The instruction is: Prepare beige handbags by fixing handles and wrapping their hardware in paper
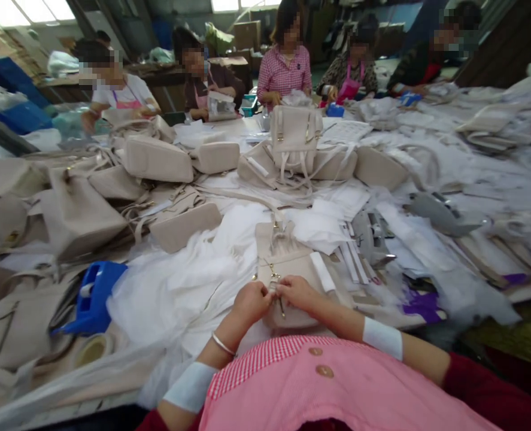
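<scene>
A beige bag [292, 261] lies in front of me, its flap and gold-coloured hardware facing up. My left hand [251, 301] is closed in a pinch at the small strap [273, 285] on the bag's front. From the other side, my right hand [297, 291] pinches the same spot, its fingertips almost meeting the left ones. A gold clasp [274, 274] sits just above the fingertips, and a zip pull hangs below them. The fingers partly hide the strap.
Beige bags [157, 158] are heaped at the left, with an upright beige backpack [296, 134] farther back. White wrapping sheets [170, 281] cover much of the table. A blue plastic bottle [97, 296] lies left, a tape roll [93, 350] near it. Several co-workers stand across the table.
</scene>
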